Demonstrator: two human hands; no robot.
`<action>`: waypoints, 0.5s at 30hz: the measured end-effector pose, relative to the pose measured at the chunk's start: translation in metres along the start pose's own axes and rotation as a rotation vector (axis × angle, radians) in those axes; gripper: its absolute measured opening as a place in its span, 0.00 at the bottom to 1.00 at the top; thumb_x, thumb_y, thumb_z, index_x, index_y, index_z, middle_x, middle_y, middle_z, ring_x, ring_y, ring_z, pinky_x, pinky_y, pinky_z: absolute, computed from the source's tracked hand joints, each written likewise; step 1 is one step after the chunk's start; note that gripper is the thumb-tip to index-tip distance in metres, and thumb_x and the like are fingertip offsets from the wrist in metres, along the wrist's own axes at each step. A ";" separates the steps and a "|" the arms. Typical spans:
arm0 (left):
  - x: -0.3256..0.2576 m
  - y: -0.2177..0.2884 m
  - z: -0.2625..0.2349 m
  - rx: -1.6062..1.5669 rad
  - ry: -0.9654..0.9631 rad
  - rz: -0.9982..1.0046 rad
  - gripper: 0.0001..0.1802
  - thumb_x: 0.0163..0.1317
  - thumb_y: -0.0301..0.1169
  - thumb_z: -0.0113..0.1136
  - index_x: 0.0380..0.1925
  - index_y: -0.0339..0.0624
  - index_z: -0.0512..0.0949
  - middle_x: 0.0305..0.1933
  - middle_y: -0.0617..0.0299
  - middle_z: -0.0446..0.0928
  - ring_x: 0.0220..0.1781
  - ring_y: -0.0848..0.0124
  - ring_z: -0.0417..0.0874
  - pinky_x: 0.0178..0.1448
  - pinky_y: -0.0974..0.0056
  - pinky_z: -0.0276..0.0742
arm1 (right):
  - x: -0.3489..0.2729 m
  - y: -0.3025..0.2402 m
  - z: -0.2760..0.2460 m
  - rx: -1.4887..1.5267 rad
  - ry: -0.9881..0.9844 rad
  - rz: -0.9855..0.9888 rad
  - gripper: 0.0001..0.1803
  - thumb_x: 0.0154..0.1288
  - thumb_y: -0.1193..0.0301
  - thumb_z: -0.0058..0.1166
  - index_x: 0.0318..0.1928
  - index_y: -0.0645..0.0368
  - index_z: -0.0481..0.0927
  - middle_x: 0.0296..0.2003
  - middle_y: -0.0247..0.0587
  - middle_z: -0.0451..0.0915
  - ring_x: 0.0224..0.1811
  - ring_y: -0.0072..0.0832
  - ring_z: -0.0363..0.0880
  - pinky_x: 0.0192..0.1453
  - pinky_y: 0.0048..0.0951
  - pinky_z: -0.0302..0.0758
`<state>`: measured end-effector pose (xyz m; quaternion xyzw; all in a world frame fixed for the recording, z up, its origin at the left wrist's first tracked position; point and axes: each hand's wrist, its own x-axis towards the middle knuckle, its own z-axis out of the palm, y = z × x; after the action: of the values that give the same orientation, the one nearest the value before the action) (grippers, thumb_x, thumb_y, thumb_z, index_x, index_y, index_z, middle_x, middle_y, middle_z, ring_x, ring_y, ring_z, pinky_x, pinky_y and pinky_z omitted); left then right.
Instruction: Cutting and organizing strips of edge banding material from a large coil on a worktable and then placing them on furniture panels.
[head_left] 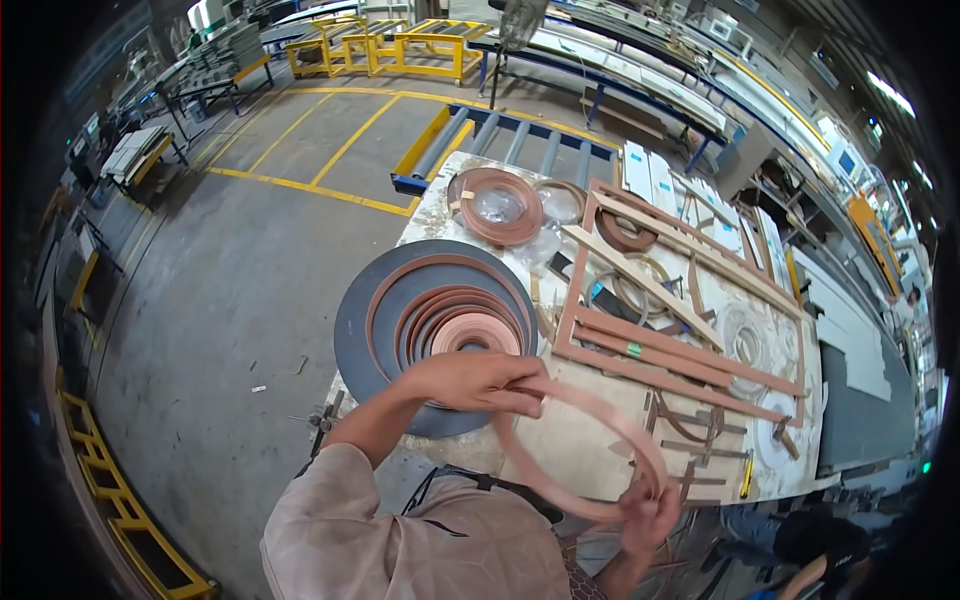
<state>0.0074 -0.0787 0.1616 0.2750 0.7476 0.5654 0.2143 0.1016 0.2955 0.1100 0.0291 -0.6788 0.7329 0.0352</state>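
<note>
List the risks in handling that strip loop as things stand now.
1. The pinkish strip arcs loosely between the left hand and right hand; it may spring free or kink if either grip slips.
2. The coil stack on the dark disc sits at the table's edge; a pull on the strip might drag it off.
3. The long brown strips lie close by, so the loop could snag them.

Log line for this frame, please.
left hand: holds banding strip | right hand: holds strip's other end | strip: looped between hands | beside: banding roll
</note>
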 end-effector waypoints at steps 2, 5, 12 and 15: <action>-0.001 0.002 0.005 0.183 0.158 0.164 0.36 0.65 0.44 0.76 0.67 0.39 0.74 0.56 0.49 0.84 0.57 0.64 0.85 0.59 0.55 0.78 | 0.019 -0.041 0.005 -0.459 -0.135 -0.035 0.11 0.71 0.66 0.63 0.43 0.59 0.80 0.24 0.34 0.73 0.26 0.21 0.72 0.32 0.25 0.71; 0.002 0.031 0.026 0.313 0.354 0.252 0.50 0.57 0.46 0.82 0.75 0.38 0.67 0.67 0.45 0.77 0.65 0.58 0.81 0.67 0.52 0.73 | 0.063 -0.077 0.027 -0.843 -0.488 0.010 0.13 0.72 0.64 0.65 0.48 0.59 0.80 0.27 0.45 0.75 0.28 0.36 0.77 0.36 0.37 0.76; 0.041 0.048 0.051 0.450 -0.121 0.076 0.26 0.71 0.46 0.66 0.60 0.39 0.79 0.44 0.49 0.85 0.47 0.44 0.85 0.51 0.48 0.79 | 0.086 -0.083 0.046 -0.772 -0.780 -0.047 0.15 0.69 0.65 0.69 0.46 0.60 0.79 0.33 0.49 0.81 0.38 0.49 0.83 0.42 0.43 0.77; 0.032 0.033 0.032 0.420 -0.061 0.079 0.17 0.73 0.39 0.64 0.52 0.37 0.80 0.40 0.52 0.84 0.41 0.52 0.87 0.45 0.53 0.80 | 0.076 -0.051 0.009 -0.626 -0.695 0.154 0.13 0.66 0.69 0.71 0.44 0.60 0.80 0.33 0.39 0.83 0.38 0.33 0.84 0.41 0.36 0.77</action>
<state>0.0094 -0.0276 0.1845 0.3595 0.8309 0.3964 0.1523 0.0306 0.2914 0.1682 0.2102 -0.8387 0.4405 -0.2415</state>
